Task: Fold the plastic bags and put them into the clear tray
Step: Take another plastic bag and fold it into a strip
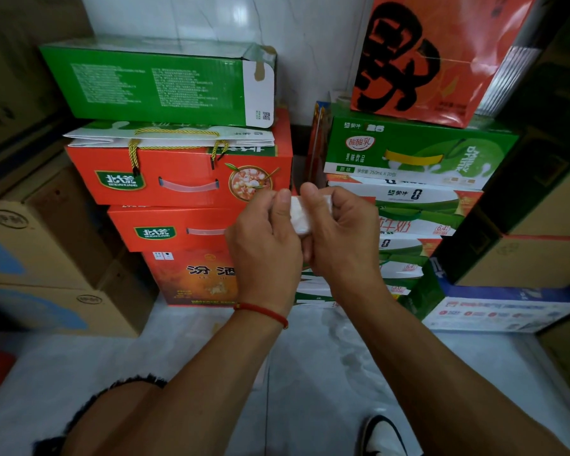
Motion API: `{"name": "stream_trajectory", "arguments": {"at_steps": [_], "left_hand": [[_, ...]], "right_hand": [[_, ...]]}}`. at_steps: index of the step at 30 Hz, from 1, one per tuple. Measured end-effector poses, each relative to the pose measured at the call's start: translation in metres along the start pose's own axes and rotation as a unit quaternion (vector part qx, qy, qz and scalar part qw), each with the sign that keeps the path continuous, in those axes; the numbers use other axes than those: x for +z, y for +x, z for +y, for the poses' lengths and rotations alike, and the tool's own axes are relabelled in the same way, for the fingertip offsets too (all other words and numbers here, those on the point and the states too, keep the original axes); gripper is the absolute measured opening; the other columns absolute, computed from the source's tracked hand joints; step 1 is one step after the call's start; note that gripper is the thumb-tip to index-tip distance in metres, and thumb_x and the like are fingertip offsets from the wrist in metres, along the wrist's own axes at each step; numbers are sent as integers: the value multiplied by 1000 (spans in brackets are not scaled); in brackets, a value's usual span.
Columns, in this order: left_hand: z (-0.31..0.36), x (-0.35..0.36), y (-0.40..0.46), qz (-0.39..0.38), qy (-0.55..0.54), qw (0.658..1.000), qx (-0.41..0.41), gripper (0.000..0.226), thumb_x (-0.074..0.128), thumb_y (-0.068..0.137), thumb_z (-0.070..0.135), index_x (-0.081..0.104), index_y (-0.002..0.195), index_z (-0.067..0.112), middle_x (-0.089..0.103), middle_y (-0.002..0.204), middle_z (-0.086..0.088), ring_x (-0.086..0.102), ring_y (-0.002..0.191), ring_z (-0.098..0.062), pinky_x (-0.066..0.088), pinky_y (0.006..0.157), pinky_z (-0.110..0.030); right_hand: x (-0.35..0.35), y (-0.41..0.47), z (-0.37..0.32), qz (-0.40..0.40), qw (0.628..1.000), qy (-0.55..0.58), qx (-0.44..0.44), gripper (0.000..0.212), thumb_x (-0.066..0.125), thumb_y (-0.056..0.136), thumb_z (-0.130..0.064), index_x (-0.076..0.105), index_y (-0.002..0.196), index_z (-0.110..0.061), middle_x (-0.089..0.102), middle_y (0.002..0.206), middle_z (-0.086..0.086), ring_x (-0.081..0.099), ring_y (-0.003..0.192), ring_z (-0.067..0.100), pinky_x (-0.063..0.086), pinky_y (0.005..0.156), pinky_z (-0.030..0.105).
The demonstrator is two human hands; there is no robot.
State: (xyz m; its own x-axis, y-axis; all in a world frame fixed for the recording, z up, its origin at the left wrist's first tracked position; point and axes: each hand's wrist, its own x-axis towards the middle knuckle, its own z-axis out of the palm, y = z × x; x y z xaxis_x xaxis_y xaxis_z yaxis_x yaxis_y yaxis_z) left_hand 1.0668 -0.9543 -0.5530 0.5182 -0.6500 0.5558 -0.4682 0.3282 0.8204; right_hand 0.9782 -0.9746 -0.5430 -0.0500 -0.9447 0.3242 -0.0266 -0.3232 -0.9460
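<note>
Both hands, left (264, 245) and right (339, 235), grip a folded white bag (299, 215) before stacked boxes (178, 172).

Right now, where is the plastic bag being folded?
In the head view, the white plastic bag sits mid-frame, pinched between the left hand and right hand, held up in front of the stacked red boxes.

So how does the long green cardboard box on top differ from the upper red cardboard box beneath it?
The long green cardboard box shows dense small print; the upper red cardboard box shows a logo and a food picture. The green one's end flap is open; the red one has a clear carry handle. Both lie lengthwise in one stack.
</note>
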Motion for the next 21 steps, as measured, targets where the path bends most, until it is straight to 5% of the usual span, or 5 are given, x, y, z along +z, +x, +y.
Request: {"name": "stream_trajectory", "arguments": {"at_steps": [10,15,18,21], "left_hand": [[-3,-6,3,-33,11,999,7,35,52,106,23,58,75,8,46,55,6,47,57,-11,32,50,-23],[-2,-6,0,-55,9,998,27,30,49,106,27,58,79,16,51,60,10,50,58,-2,35,50,-19],[-4,-8,2,-87,-27,996,-26,36,47,107,32,61,81,11,55,62,5,50,57,-6,41,52,-31],[2,-13,4,-164,-156,964,-143,44,46,107,41,64,83,8,58,59,-2,51,52,-11,41,48,-28]], "right_hand": [[-23,5,-4,-143,985,69,65,50,46,110,-33,66,100,13,60,54,20,55,41,25,45,40,28],[-25,2,-9,-160,979,75,105,52,70,90,-44,68,107,5,68,70,14,62,53,23,51,45,29],[-25,3,-5,-149,985,44,69,27,74,94,-21,67,106,2,70,68,14,60,52,22,50,45,30],[-31,6,-3,-131,990,19,51,20,74,95,-16,67,104,1,70,70,20,58,51,21,48,44,31]]}}
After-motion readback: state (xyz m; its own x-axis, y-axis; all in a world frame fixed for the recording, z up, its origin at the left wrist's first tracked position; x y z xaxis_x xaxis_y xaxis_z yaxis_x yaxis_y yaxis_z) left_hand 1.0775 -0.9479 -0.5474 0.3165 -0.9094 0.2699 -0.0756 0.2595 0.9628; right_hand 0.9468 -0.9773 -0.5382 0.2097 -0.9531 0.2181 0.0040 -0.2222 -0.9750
